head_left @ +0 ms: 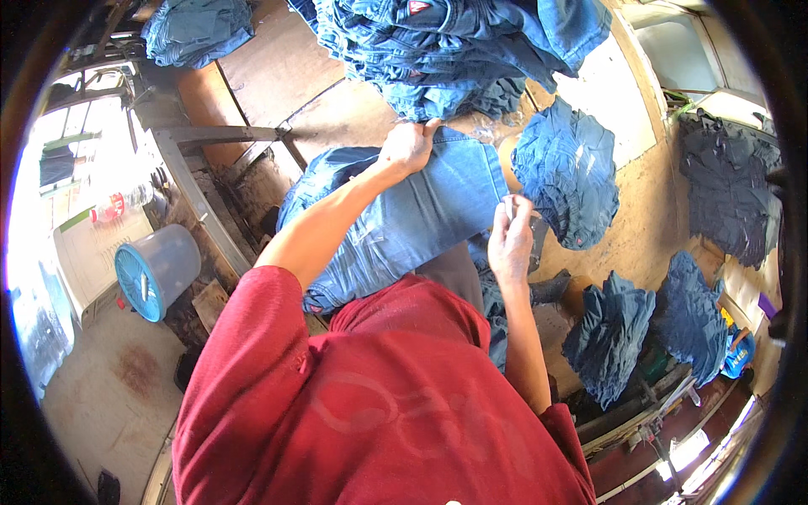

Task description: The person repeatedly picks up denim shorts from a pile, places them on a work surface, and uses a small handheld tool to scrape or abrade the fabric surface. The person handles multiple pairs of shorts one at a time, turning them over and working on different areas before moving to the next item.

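Note:
A pair of blue jeans [421, 206] lies across my lap, one leg stretched toward the right. My left hand [408, 149] is closed on the upper edge of that leg, just below a tall pile of folded jeans [429, 50]. Beside the hem at the leg's right end is my right hand [511, 240], its fingers pinched together. A small pale thing shows at those fingertips, too small to name. Whether these fingers also touch the hem, I cannot tell. To the right of the hem rests a bunched stack of blue garments [566, 172].
More blue garments [610, 337] hang or lie at the lower right, with dark garments [730, 185] beyond. Another folded stack [198, 32] is at the far left. On the left stand a metal frame [198, 189] and a clear bucket with a blue lid [141, 282].

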Demonstrator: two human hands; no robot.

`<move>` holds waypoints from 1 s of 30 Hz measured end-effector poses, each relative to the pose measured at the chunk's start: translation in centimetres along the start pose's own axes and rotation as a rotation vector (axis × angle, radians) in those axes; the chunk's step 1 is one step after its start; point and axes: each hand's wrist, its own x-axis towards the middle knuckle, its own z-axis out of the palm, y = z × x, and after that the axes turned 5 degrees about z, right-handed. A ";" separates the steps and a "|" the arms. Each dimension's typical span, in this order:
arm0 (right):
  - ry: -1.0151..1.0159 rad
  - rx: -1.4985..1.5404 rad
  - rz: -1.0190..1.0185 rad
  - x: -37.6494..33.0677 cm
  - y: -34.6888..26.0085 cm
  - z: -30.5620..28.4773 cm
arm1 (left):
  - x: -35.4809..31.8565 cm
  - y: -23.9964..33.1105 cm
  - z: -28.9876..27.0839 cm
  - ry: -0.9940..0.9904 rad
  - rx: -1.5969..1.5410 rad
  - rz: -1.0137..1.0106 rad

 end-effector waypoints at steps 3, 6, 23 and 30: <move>0.006 -0.300 0.024 0.8 -1.5 1.4 | 1.0 -0.3 0.3 0.037 0.002 0.009; 0.152 -0.359 -0.105 2.1 -0.8 2.3 | 0.7 -0.2 0.4 0.045 -0.030 0.047; -0.254 -0.125 -0.133 1.2 -3.2 1.9 | 1.6 -0.3 0.7 0.092 0.029 0.139; -0.111 -0.144 -0.438 -1.3 -4.8 5.4 | 1.5 -0.3 0.7 0.130 0.078 0.166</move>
